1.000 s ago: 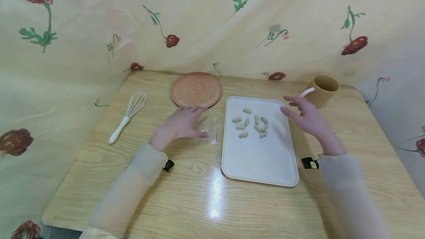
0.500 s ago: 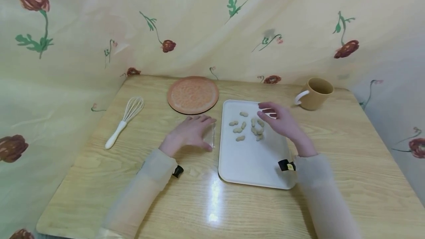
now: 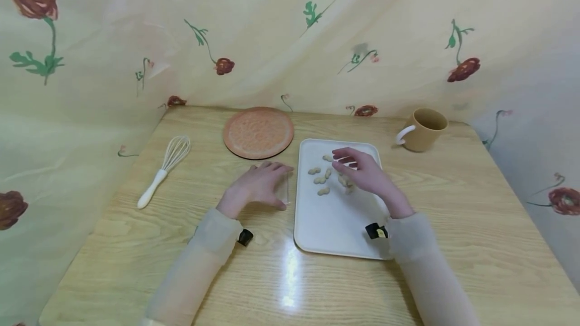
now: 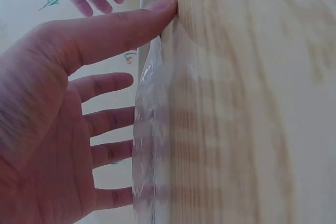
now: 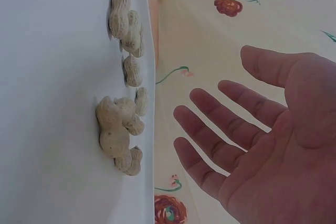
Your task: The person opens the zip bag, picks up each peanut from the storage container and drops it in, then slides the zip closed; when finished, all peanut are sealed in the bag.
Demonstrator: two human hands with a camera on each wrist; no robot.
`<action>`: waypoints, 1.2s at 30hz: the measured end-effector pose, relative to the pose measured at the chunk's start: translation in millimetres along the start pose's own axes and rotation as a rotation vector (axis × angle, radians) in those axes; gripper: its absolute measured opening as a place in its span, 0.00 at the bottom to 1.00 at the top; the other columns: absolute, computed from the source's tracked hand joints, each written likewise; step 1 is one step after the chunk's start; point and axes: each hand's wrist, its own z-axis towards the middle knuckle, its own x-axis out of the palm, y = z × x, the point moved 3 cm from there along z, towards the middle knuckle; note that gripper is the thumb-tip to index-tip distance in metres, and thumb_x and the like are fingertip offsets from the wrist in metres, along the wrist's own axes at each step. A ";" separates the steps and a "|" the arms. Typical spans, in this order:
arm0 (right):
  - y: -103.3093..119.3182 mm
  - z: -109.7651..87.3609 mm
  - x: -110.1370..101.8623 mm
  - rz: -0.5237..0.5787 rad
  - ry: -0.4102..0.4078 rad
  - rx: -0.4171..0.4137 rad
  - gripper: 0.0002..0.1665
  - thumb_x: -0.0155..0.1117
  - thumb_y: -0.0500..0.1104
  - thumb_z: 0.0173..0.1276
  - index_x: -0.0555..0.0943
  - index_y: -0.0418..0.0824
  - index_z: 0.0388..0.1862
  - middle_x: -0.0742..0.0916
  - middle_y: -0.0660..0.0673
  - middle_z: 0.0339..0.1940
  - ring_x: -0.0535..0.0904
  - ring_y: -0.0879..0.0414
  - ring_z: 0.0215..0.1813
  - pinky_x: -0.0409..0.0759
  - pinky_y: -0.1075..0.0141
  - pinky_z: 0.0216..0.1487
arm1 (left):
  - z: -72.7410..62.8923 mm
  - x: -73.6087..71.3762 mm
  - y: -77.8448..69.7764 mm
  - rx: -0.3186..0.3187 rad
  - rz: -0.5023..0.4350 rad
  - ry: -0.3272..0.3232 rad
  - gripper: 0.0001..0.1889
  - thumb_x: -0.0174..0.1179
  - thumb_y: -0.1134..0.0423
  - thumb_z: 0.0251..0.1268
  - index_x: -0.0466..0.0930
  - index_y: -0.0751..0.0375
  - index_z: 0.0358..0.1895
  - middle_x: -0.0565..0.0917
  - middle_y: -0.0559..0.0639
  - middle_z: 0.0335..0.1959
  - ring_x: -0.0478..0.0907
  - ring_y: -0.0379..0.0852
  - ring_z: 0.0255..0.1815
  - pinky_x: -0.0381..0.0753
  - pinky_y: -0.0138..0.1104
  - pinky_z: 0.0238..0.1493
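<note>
Several unshelled peanuts [image 3: 323, 191] lie on a white rectangular tray [image 3: 326, 230]. Above them hovers my right hand [image 3: 364, 172], holding nothing, its fingers apart from the peanuts in the right wrist view and hiding some in the head view. Left of the tray, my left hand [image 3: 258, 185] spreads over a clear plastic bag [image 4: 152, 145] lying on the table. Thumb and fingers are wide apart; in the left wrist view the fingertips come close to the bag, and I cannot tell if they touch it. Most of the bag is under the hand in the head view.
A round orange-brown mat [image 3: 259, 133] lies behind my left hand. To the left is a whisk [image 3: 164, 172] with a white handle. A tan mug [image 3: 423, 130] with a white handle stands at the back right. Floral cloth [image 3: 254, 29] hangs behind the wooden table [image 3: 254, 286].
My right hand has moved left from beside the mug to over the peanuts. The left hand has shifted slightly right and now covers more of the bag. The head view has shifted a little.
</note>
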 end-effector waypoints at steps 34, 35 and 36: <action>20.7 -0.5 38.9 0.006 0.060 0.003 0.17 0.64 0.40 0.73 0.80 0.29 0.55 0.87 0.39 0.45 0.83 0.47 0.43 0.81 0.54 0.47 | -7.8 -17.9 -13.1 0.123 -0.009 -0.148 0.48 0.68 0.31 0.51 0.63 0.47 0.75 0.68 0.47 0.70 0.63 0.48 0.72 0.59 0.52 0.70; 20.9 -0.4 40.5 0.003 0.059 0.003 0.17 0.64 0.40 0.73 0.81 0.30 0.54 0.87 0.39 0.44 0.83 0.48 0.43 0.81 0.55 0.47 | -8.5 -18.9 -14.1 0.126 -0.005 -0.156 0.48 0.67 0.31 0.52 0.63 0.46 0.75 0.68 0.47 0.70 0.63 0.48 0.72 0.59 0.52 0.71; 21.8 -0.3 42.0 0.002 0.058 0.000 0.17 0.64 0.40 0.73 0.81 0.30 0.54 0.87 0.39 0.44 0.83 0.48 0.43 0.81 0.55 0.47 | -9.1 -19.8 -14.8 0.131 -0.001 -0.165 0.48 0.66 0.31 0.53 0.63 0.46 0.75 0.68 0.47 0.70 0.63 0.48 0.72 0.59 0.52 0.71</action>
